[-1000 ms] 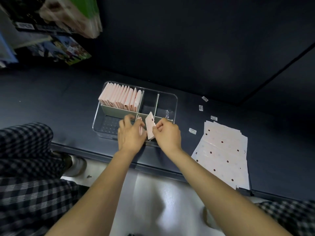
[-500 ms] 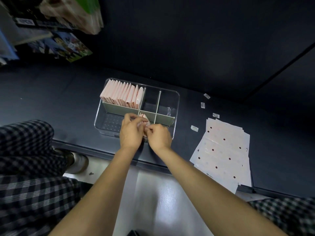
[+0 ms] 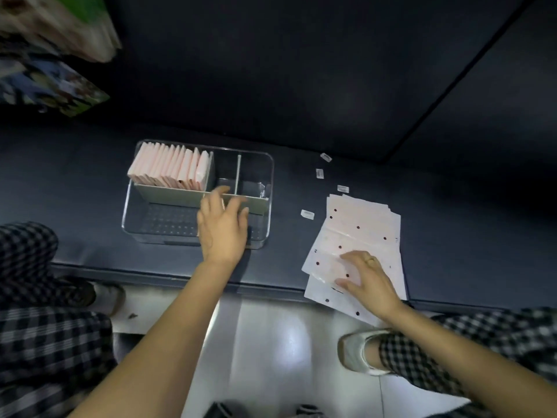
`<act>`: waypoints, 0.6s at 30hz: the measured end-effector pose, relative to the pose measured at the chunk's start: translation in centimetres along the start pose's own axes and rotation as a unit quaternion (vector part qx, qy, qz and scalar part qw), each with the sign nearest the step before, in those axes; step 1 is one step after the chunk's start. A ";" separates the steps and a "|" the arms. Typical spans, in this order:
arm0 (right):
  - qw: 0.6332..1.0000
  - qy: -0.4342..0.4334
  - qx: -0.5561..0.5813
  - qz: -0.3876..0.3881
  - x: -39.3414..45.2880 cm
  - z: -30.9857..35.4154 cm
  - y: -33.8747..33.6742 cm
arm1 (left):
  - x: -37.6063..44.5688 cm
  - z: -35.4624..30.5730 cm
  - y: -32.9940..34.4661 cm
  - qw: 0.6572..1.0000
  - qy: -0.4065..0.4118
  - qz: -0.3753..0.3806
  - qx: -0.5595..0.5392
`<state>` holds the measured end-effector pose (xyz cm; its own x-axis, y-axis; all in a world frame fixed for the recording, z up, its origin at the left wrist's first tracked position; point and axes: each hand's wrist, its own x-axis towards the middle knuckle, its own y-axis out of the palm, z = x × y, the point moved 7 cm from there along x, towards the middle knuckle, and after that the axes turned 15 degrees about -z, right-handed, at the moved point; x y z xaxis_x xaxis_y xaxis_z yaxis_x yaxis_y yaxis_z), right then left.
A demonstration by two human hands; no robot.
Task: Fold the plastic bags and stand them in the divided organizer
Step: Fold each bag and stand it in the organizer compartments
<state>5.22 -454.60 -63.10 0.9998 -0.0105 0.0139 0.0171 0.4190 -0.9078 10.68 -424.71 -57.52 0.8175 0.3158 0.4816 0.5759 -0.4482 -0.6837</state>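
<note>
Two hands are working spread: left hand [image 3: 222,233] hovering over divided organizer [image 3: 199,193], right hand [image 3: 369,277] pressing flat bag stack [image 3: 358,236] right of it, risking several slippery sheets lifting together.

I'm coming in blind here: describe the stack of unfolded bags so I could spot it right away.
On the dark padded bench, look to the right of the clear divided organizer. The stack of flat bags lies fanned near the bench's front edge, with the right hand resting on it. Unlike the folded pink bags standing in the organizer, these are white sheets with dark dots.
</note>
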 end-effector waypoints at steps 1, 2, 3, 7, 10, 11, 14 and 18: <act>0.999 -0.001 -0.023 0.029 -0.7 -1.6 0.0 | -0.5 -1.7 0.3 0.999 0.040 0.005 -0.029; 0.998 -0.007 -0.038 0.052 -1.3 -2.6 0.1 | -1.2 -3.4 0.8 0.995 0.073 0.032 -0.058; 0.996 -0.015 -0.050 0.068 -1.8 -3.4 0.3 | -2.3 -4.9 1.6 0.989 0.098 0.079 -0.082; 0.996 -0.046 -0.061 0.039 -2.8 -4.3 0.9 | -9.1 -7.6 6.2 0.933 0.174 0.308 -0.065; 0.999 -0.050 -0.005 0.019 -2.9 -4.8 0.9 | -12.8 -6.6 8.0 0.904 0.170 0.393 -0.023; 0.999 -0.044 0.022 0.024 -2.9 -5.1 0.9 | -13.4 -6.2 8.2 0.900 0.166 0.403 -0.010; 0.995 -0.019 0.086 0.041 -2.7 -5.9 0.7 | -13.8 -5.9 8.5 0.894 0.177 0.411 0.018; 0.990 0.009 0.130 0.044 -1.9 -6.3 0.3 | -13.4 -6.7 7.9 0.901 0.172 0.398 -0.007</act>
<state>3.33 -460.14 -66.05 0.9972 0.0211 -0.0711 -0.0681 0.6388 -0.7664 4.30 -438.06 -65.70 0.9219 -0.3871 -0.0159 -0.1954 -0.4291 -0.8819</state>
